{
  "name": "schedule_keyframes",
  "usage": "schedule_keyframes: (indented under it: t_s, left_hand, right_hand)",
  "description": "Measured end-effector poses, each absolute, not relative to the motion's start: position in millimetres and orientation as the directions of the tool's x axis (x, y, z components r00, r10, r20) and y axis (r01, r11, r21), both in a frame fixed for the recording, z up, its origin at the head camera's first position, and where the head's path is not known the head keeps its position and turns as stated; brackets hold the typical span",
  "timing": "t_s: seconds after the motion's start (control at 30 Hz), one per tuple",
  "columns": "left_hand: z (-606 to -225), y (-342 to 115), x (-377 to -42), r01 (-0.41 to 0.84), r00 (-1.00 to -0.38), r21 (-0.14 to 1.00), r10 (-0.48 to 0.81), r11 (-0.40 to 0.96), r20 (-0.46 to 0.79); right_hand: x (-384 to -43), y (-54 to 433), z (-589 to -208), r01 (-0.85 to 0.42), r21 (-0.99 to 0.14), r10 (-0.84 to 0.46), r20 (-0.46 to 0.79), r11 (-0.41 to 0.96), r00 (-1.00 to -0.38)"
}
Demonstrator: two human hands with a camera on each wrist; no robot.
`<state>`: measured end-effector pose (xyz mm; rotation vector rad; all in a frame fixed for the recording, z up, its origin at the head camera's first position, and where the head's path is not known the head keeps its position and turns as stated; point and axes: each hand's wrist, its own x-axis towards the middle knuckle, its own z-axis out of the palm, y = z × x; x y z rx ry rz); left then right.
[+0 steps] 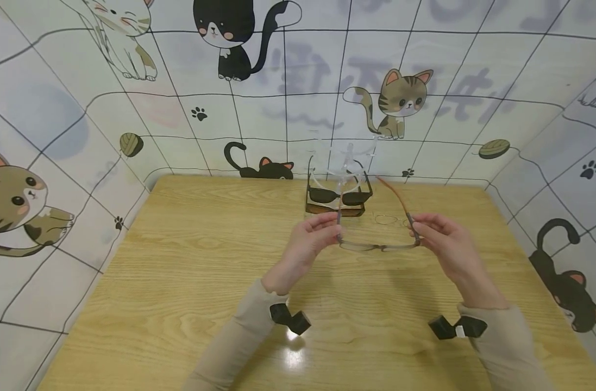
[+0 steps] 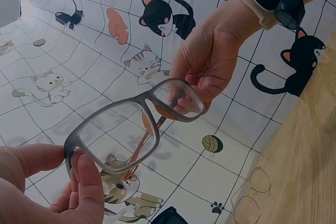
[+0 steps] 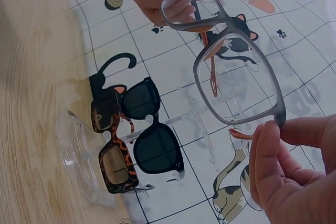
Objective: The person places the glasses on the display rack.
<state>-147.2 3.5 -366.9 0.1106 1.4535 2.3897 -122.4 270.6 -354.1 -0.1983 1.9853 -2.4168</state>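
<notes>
Gray glasses (image 2: 148,96) are up in the air over the table (image 1: 205,271), between the hands and in front of the clear stand (image 1: 349,157). Left hand (image 1: 311,239) pinches the left end by the hinge, thumb against fingers; right hand (image 1: 446,241) does the same at the right end. Neither hand is free. My read: step in hand is a two-handed hold with temples unfolded. Next move likely calls for both hands working together, equal spread, no twist on the hinges. Orientation: front's long axis runs left-right, hand to hand, near level in head view. Lens front is on the person's side; orange temple tips point away, toward the wall, the right one slanting inward. Black sunglasses (image 3: 158,148) and tortoiseshell sunglasses (image 3: 116,163) sit at the stand; wire-rimmed glasses (image 1: 386,219) lie just right of it.
</notes>
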Motion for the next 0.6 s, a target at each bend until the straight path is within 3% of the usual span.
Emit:
schedule_keyframes:
  t_s: [0.6]
  left_hand:
    - [-363,-17,-161,-0.192,-0.973,0.84,0.212,-0.508,-0.094]
  right_hand:
    - [-156,245,-347,0.005,-0.99,-0.116,0.012,-0.143,-0.993]
